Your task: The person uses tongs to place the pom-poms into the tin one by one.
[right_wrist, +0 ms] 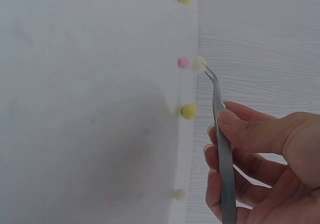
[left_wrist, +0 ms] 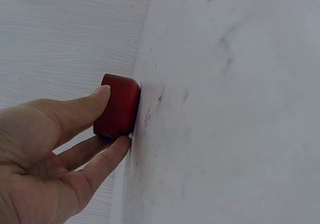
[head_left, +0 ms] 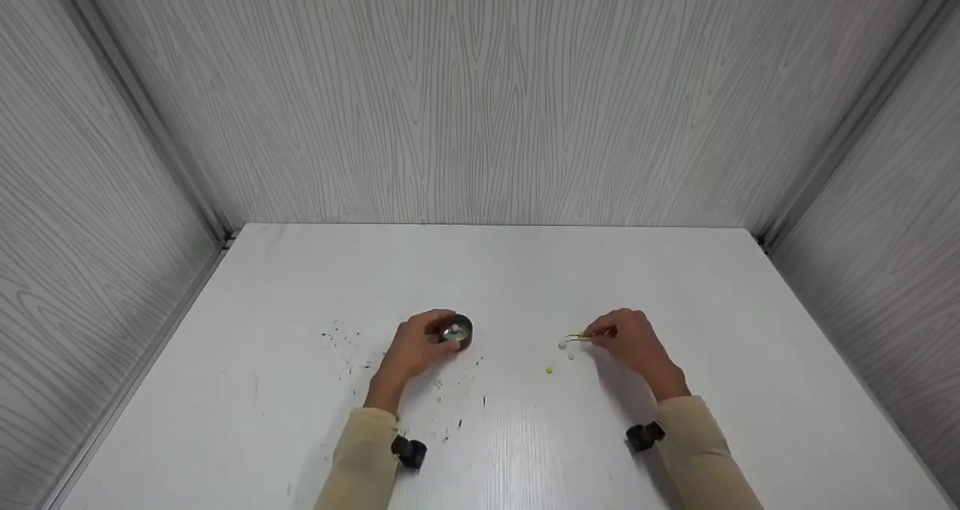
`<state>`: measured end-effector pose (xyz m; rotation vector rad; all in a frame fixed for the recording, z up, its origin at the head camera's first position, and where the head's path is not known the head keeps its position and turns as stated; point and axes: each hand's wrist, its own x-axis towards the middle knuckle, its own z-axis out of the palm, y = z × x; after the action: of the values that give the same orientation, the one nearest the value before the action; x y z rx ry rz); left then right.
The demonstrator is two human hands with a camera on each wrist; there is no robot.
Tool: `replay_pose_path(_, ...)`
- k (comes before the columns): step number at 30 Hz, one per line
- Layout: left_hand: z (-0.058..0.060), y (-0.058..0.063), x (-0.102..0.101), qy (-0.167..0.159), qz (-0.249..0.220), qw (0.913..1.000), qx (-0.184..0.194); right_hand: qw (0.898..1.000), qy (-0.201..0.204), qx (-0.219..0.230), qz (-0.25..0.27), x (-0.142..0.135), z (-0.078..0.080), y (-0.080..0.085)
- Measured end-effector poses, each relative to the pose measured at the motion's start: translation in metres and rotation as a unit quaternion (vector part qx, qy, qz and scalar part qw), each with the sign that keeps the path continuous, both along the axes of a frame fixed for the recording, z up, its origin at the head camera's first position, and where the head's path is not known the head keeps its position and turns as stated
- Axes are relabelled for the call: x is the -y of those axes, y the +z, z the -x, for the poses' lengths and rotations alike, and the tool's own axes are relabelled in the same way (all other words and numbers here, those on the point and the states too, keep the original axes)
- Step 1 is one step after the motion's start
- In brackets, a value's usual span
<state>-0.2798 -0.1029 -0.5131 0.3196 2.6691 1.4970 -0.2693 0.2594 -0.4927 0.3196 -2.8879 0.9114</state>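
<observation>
At the left, my left hand (head_left: 416,345) grips a small round cup (head_left: 463,337), thumb on one side and fingers on the other. Its outside shows red in the left wrist view, where the cup (left_wrist: 118,106) stands right at the tabletop. Seen from above, its inside is shiny, with something small and pale in it. My right hand (head_left: 630,345) pinches bent-tip tweezers (right_wrist: 224,149) between thumb and fingers. The tweezers' tips overlap a cream ball (right_wrist: 199,64) in the right wrist view; I cannot tell whether they grip it. Beside it is a pink ball (right_wrist: 185,63).
Yellow balls (right_wrist: 189,111) lie on the white table near the right hand, one of them a bright yellow ball (head_left: 549,370) nearer the front. Dark specks and marks (head_left: 367,365) are scattered around the left hand. Grey wood-patterned panels (head_left: 480,105) enclose the table (head_left: 510,270) behind and at both sides.
</observation>
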Motion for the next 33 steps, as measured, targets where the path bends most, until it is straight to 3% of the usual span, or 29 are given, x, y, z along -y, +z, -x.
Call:
replay_pose_path(11,-0.002,0.002,0.001,0.008,0.013,0.9999,0.0,0.999,0.016,-0.026,0.023,0.009,0.002,0.006)
replay_pose_path(20,-0.002,0.0,0.0,0.007,0.013,0.9999,0.0,0.999,0.03,-0.021,0.037,0.02,0.008,0.013)
replay_pose_path(33,0.0,-0.001,0.0,-0.001,0.002,1.0,-0.003,0.997,0.064,-0.029,0.045,0.052,0.018,0.022)
